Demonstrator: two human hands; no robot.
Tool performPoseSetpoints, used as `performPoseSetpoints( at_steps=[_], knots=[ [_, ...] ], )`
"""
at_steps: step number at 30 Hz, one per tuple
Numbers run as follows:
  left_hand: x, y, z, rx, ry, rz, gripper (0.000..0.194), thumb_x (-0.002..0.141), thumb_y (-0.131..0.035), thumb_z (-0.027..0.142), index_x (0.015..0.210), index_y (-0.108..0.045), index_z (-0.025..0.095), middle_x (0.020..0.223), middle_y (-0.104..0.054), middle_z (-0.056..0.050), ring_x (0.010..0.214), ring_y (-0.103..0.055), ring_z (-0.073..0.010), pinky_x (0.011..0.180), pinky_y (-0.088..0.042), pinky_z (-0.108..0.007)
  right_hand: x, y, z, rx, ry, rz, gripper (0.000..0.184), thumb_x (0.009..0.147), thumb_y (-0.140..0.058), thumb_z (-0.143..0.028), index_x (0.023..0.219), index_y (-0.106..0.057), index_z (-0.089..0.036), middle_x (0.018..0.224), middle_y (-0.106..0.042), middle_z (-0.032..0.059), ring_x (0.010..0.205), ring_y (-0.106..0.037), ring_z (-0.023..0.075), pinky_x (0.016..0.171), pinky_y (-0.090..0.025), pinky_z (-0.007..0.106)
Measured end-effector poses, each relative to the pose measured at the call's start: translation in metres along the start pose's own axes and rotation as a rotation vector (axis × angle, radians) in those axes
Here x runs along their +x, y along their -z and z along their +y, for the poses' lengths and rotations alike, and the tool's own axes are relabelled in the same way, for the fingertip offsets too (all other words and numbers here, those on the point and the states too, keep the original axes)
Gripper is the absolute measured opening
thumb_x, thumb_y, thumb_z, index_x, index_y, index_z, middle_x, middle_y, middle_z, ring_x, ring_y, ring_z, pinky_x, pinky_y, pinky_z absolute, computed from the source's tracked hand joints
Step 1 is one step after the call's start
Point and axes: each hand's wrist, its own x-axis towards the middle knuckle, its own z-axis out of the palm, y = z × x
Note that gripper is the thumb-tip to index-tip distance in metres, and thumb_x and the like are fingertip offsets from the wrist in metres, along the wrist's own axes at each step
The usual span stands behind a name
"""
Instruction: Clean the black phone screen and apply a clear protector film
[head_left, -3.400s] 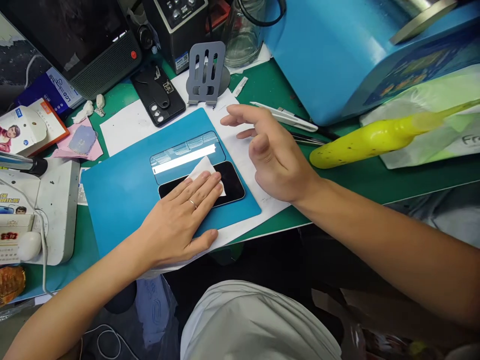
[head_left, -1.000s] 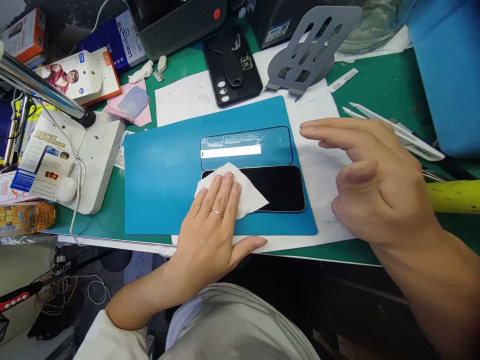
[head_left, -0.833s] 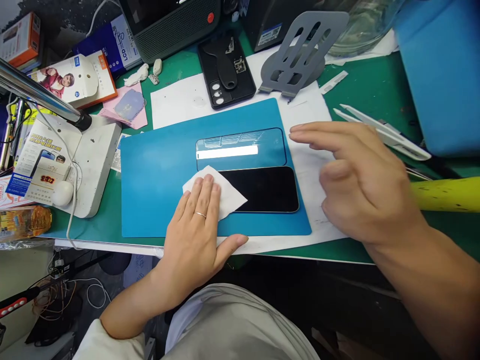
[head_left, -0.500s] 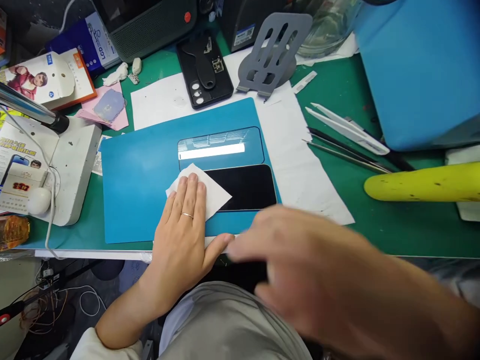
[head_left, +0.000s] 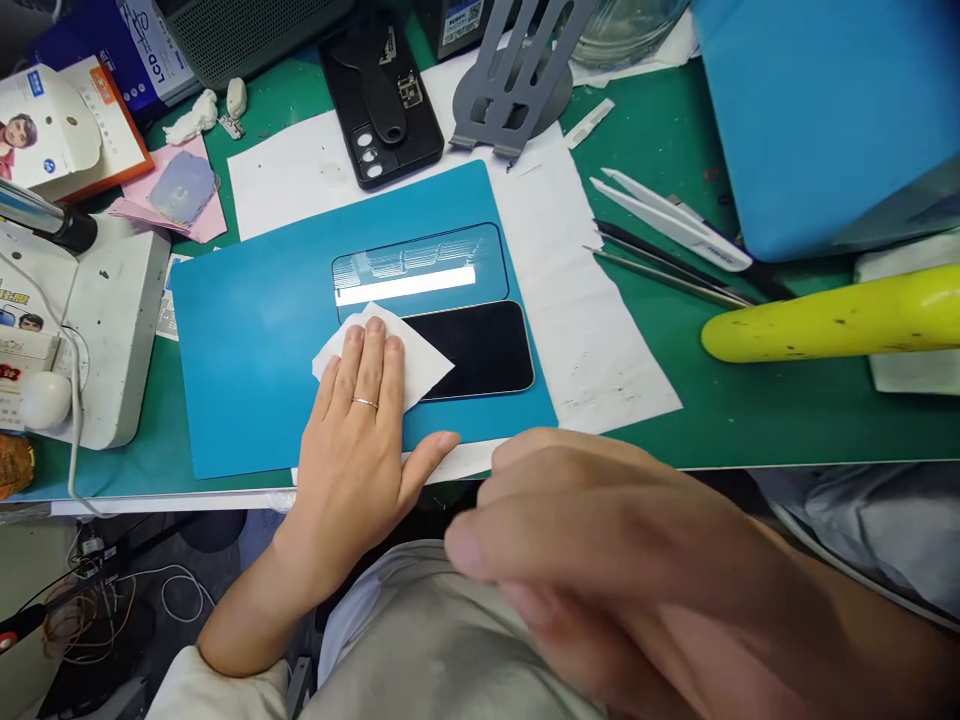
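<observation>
My left hand (head_left: 352,440) lies flat, fingers stretched out, on a white wipe (head_left: 427,365). Under the wipe is the left end of a phone (head_left: 487,350) with a dark screen, resting on a blue mat (head_left: 247,370). Just above the phone on the mat lies a clear, black-edged screen protector (head_left: 420,260) with a bright reflection. My right hand (head_left: 570,550) is close to the camera, below the mat's right part, with its fingers curled in. It is partly blurred, and whatever it may hold is hidden.
White tweezers (head_left: 675,220) and dark tweezers (head_left: 667,265) lie right of the white paper (head_left: 592,330), near a yellow-green rod-like object (head_left: 825,315). Behind the mat are a black phone case (head_left: 382,110) and a grey stand (head_left: 517,85). Boxes (head_left: 90,130) crowd the left.
The view has shifted, so the bench items sit higher and further left. My left hand stays on the wipe. My right hand has curled its extended finger inward.
</observation>
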Motion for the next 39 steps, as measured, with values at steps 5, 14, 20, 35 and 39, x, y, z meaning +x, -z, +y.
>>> performPoseSetpoints(
  at_steps=[5, 14, 20, 35, 39],
  knots=[
    [0.018, -0.004, 0.018, 0.012, -0.06, -0.009, 0.082, 0.109, -0.025, 0.063, 0.165, -0.027, 0.002, 0.174, -0.026, -0.022, 0.164, -0.02, -0.0355, 0.131, -0.028, -0.051, 0.013, 0.008, 0.032, -0.27, 0.187, 0.154, 0.032, 0.099, -0.054, -0.014, 0.123, -0.068, -0.03, 0.11, -0.08, 0.0039, 0.097, -0.077, 0.019, 0.082, -0.064, 0.033],
    [0.048, -0.019, 0.073, 0.009, -0.219, -0.037, 0.067, 0.108, -0.039, 0.043, 0.16, -0.04, 0.0, 0.167, -0.042, -0.021, 0.16, -0.033, -0.0325, 0.132, -0.029, -0.047, 0.007, 0.004, 0.062, -0.484, 0.104, 0.102, 0.078, 0.107, -0.033, -0.062, 0.156, -0.047, -0.002, 0.156, -0.055, 0.0276, 0.151, -0.049, 0.0356, 0.121, -0.046, 0.055],
    [0.03, -0.022, 0.074, 0.128, -0.171, -0.039, 0.064, 0.108, -0.042, 0.038, 0.164, -0.038, 0.009, 0.171, -0.038, -0.013, 0.161, -0.031, -0.0306, 0.132, -0.036, -0.049, 0.005, -0.021, 0.04, -0.668, -0.01, -0.031, 0.093, 0.106, -0.025, -0.067, 0.167, -0.018, 0.003, 0.17, -0.032, 0.0311, 0.16, -0.029, 0.0422, 0.122, -0.043, 0.063],
    [0.016, -0.032, 0.054, 0.068, -0.072, 0.065, 0.065, 0.107, -0.039, 0.031, 0.168, -0.027, 0.012, 0.175, -0.027, -0.014, 0.164, -0.024, -0.0315, 0.13, -0.039, -0.051, 0.018, -0.05, 0.023, -0.816, -0.073, 0.028, 0.095, 0.105, -0.021, -0.067, 0.164, -0.024, 0.008, 0.161, -0.044, 0.0338, 0.153, -0.044, 0.0434, 0.121, -0.043, 0.062],
    [0.02, -0.029, 0.04, 0.065, -0.075, 0.098, 0.07, 0.106, -0.042, 0.034, 0.169, -0.023, 0.012, 0.176, -0.025, -0.015, 0.164, -0.021, -0.0334, 0.129, -0.038, -0.054, 0.037, -0.053, 0.022, -0.813, -0.076, -0.006, 0.097, 0.104, -0.028, -0.07, 0.158, -0.039, 0.01, 0.16, -0.045, 0.0337, 0.153, -0.044, 0.0432, 0.122, -0.043, 0.059]
  ],
)
